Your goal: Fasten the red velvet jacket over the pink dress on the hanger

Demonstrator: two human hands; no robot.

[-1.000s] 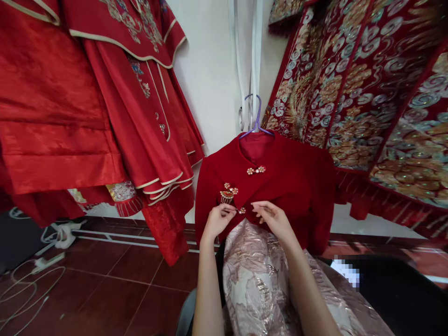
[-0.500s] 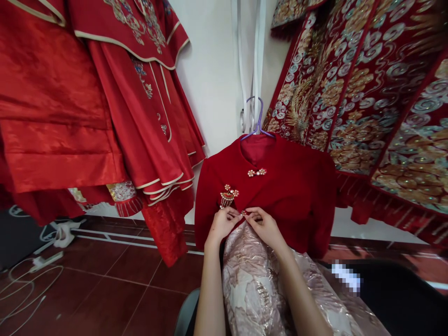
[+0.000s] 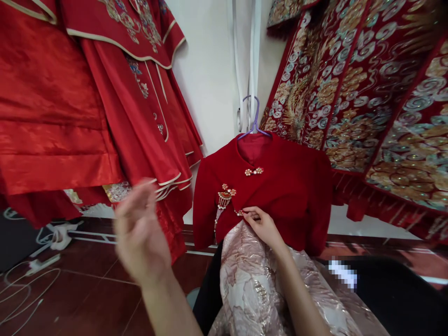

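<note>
A short red velvet jacket [image 3: 287, 186] hangs on a purple hanger [image 3: 254, 122] in front of me, over a pale pink brocade skirt [image 3: 252, 280]. It has a pearl clasp [image 3: 254, 171] at the collar and a gold tasselled brooch [image 3: 224, 198] on the left breast. My right hand [image 3: 263, 225] pinches the jacket's front edge at a lower clasp [image 3: 240, 213]. My left hand [image 3: 140, 233] is raised away to the left, blurred, fingers loosely apart, holding nothing I can see.
Red satin garments [image 3: 105, 102] with cream trim hang at the left. Heavily embroidered red and gold robes [image 3: 367, 93] hang at the right. Behind is a white wall [image 3: 210, 70]. White cables [image 3: 31, 275] lie on the dark red tiled floor [image 3: 105, 289].
My left hand has let go of the jacket's front and swung out to the left and nearer the camera. The brooch's tassel now hangs free. My right hand stays at the lower clasp.
</note>
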